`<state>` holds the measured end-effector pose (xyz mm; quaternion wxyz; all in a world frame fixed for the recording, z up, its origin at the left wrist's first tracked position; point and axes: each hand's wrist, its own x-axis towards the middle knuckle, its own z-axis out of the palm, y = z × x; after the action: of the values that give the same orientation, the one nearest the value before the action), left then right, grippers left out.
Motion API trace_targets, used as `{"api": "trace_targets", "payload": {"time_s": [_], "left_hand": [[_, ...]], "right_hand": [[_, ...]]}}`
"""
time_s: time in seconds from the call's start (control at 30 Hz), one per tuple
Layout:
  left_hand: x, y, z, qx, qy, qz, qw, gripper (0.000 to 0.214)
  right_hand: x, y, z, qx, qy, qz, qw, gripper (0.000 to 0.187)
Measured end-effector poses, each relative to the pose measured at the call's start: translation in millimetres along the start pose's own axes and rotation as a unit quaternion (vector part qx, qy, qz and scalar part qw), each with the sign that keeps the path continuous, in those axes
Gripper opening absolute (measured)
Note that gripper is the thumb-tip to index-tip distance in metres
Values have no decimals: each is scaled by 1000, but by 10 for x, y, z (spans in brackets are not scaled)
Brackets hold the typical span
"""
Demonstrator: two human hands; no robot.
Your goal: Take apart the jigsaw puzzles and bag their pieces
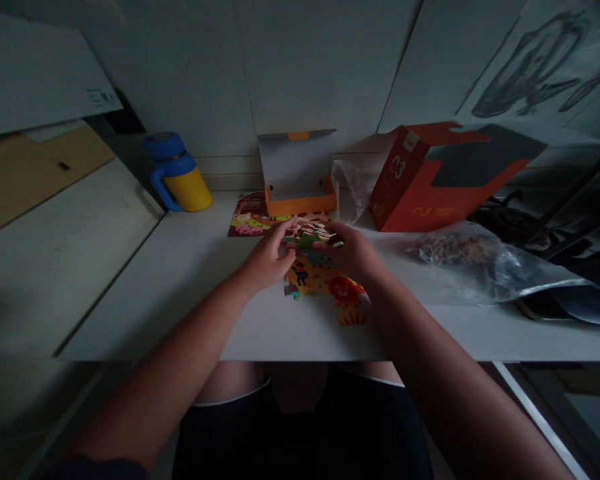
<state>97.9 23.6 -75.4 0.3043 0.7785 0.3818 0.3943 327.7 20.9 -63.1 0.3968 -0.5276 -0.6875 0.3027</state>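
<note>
A colourful, partly joined jigsaw puzzle (325, 283) with cartoon animals lies on the white table (190, 267) in front of me. My left hand (267, 257) and my right hand (355, 253) meet over its far edge. Both pinch a small clump of green and white puzzle pieces (313, 235) between fingertips, held just above the puzzle. A printed picture sheet (247, 217) lies beyond the hands to the left.
A small orange box (297, 177) with a raised grey lid stands behind the puzzle. A larger red-orange carton (430, 177) lies on its side at right. Two clear plastic bags (480, 263), one with loose pieces, sit nearby. A yellow bottle (177, 173) with a blue cap stands back left.
</note>
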Motion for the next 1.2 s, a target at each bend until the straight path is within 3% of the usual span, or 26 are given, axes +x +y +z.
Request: {"api": "trace_targets", "payload": {"time_s": [0.1,0.2,0.3,0.43,0.53,0.77,1.0,1.1,1.2], "left_hand": [[-5,-41,-16,48,27,-4,998,55],[8,-59,-35,74,52,-31,995,43],[28,-57,-76,118,67,-58,989,33],[43,-66,-127,182,44,-63,980,23],[36,-88,-122,210,19,-49,976,22],[11,-141,-146,260,-15,-40,965,22],[4,-273,-412,276,-86,-60,956,52],[47,-329,-473,268,-106,-74,955,65],[115,-356,-481,251,-119,-94,956,72]], "right_hand": [[-20,-12,12,-146,-22,2,989,37],[-29,-35,13,-181,-31,-14,983,35],[-6,-7,-70,-169,27,0,985,37],[24,140,-291,-171,126,83,974,39],[19,241,-405,-162,148,128,967,42],[-7,215,-343,-183,98,130,970,37],[-35,117,-220,-188,56,111,974,32],[-64,35,-128,-151,54,73,984,34],[-103,-35,-7,-75,-2,41,996,37]]}}
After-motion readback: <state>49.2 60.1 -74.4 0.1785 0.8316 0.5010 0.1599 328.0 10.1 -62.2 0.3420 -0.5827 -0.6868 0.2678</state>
